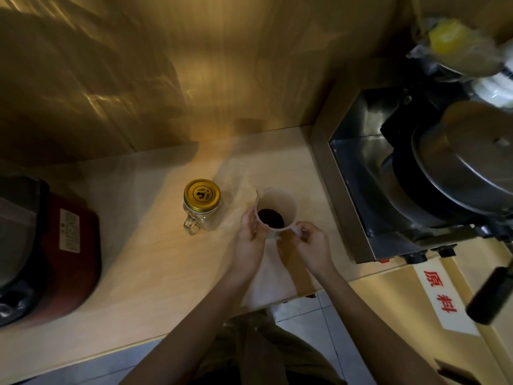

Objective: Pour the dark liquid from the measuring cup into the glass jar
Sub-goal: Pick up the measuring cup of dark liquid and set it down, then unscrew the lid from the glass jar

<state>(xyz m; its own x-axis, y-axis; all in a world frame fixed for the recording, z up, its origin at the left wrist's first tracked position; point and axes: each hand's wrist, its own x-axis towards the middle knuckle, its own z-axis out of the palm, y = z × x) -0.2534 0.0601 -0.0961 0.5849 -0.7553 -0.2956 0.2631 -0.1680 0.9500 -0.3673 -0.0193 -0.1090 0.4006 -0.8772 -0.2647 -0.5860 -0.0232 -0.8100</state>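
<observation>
So both hands are on the measuring cup (276, 211) right now, which sits upright on the light wood counter (155, 262). Left hand (249, 234) is wrapped around the cup's left side, right hand (313, 245) has its fingers closed around the handle on the near-right. Dark liquid (270, 218) is pooled at the bottom of the cup, spout pointing away. Glass jar (201, 209) stands just to the left of the cup, not touching it, with its gold lid (202, 194) still on and its own little handle facing near-left. Red cooker (47, 245) far left, metal appliance (416, 184) on the right.
</observation>
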